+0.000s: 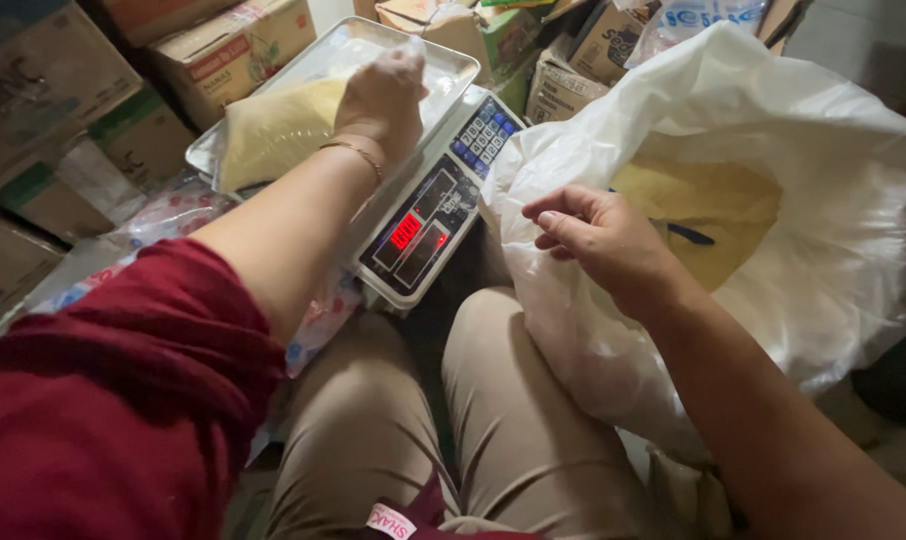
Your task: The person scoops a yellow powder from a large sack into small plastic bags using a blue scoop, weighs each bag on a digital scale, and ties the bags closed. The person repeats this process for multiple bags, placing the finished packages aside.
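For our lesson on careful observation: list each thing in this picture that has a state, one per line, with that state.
Digital scale: on, red display lit.
Metal tray: on the scale, loaded.
Small clear bag: filled with yellow powder, lying on the tray.
Large white sack: open, yellow powder inside.
Left hand: gripping the small bag's top.
Right hand: on the sack's rim.

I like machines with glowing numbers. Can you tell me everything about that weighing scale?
The weighing scale is a white, boxy electronic one, seen at a slant among cardboard boxes. Its sloped front has a dark panel with red glowing digits and a block of blue keys. A shiny metal tray sits on top, carrying a clear bag of yellow powder. The left hand grips that bag's top. A big white sack lies beside its right side.
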